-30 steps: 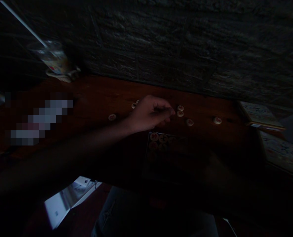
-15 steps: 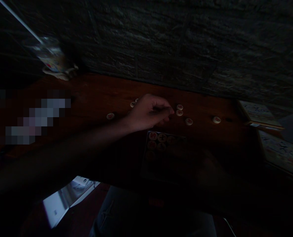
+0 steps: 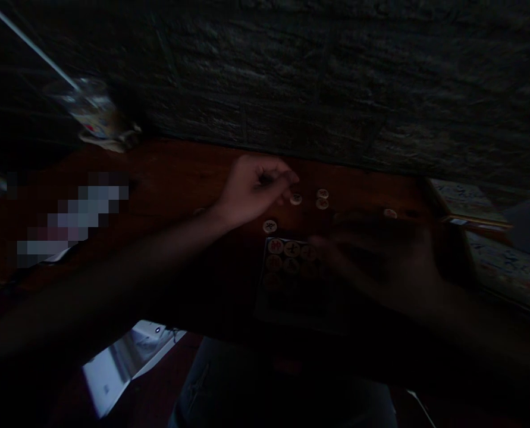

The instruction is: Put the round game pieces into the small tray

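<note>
My left hand (image 3: 253, 190) hovers over the table with its fingers curled and thumb pressed to the fingertips; whatever they hold is hidden. Just right of those fingertips lies a Chinese chess piece (image 3: 295, 199). Another piece (image 3: 270, 226) rests below the hand. Dim and blurred, my right hand (image 3: 389, 261) reaches in from the right, over the right side of a shallow box (image 3: 261, 279). Its fingers are too dark to read. Inside the box sit several round pieces with red or dark characters, such as a red-marked piece (image 3: 276, 246). Two more pieces (image 3: 322, 199) touch each other farther back.
One loose piece (image 3: 390, 213) lies to the right. Patterned boxes (image 3: 470, 202) stand at the table's right end. A plastic cup with a straw (image 3: 97, 110) is at the back left, against a dark stone wall (image 3: 265, 77). A pale object (image 3: 113, 368) shows below the table edge.
My left hand has moved left and slightly back, uncovering pieces beneath it. My right hand has come up and forward over the box's right side, covering a piece that showed before.
</note>
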`<action>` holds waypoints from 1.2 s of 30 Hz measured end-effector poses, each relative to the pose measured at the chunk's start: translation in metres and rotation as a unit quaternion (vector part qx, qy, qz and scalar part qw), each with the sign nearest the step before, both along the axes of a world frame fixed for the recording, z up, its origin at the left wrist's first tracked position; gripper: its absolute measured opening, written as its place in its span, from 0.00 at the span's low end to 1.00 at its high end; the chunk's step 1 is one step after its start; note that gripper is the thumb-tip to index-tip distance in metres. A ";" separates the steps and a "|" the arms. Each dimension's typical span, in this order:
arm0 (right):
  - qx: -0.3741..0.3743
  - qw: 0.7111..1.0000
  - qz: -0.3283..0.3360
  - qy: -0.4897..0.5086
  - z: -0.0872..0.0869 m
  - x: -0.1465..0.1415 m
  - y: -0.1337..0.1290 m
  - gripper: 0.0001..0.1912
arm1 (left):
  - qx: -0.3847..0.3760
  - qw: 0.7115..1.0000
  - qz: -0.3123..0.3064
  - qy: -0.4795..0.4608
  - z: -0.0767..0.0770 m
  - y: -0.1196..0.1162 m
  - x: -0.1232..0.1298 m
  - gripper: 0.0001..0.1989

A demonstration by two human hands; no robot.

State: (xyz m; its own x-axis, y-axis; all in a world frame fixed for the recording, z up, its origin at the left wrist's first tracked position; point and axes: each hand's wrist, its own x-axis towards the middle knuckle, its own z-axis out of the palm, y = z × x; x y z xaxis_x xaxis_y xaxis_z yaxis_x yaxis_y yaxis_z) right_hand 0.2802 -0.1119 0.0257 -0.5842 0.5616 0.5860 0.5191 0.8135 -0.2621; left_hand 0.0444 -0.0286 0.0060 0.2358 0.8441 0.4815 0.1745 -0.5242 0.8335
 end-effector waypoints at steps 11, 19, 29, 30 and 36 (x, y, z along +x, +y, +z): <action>-0.115 0.975 -0.109 0.158 -0.049 0.017 0.054 0.09 | 0.087 0.983 0.139 0.083 -0.005 0.035 -0.034 0.07; -0.125 0.976 -0.083 0.155 -0.052 0.018 0.058 0.10 | 0.173 0.932 -0.025 0.317 -0.013 0.018 -0.016 0.15; -0.109 0.980 -0.067 0.152 -0.051 0.015 0.060 0.10 | 0.167 0.909 -0.065 0.376 -0.016 0.019 -0.004 0.10; -0.109 0.980 -0.064 0.153 -0.052 0.015 0.059 0.10 | 0.158 0.914 -0.063 0.368 -0.015 0.018 -0.004 0.10; -0.117 0.980 -0.054 0.151 -0.052 0.016 0.059 0.08 | 0.093 0.956 -0.042 0.273 -0.015 0.011 -0.005 0.12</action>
State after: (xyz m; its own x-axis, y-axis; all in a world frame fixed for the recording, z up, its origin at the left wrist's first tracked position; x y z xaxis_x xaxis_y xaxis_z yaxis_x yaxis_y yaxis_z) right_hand 0.2960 -0.0530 -0.0259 -0.3340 0.7499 0.5711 0.4696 0.6577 -0.5890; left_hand 0.0398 -0.0177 -0.0085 0.5588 0.7224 0.4073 0.5080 -0.6864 0.5204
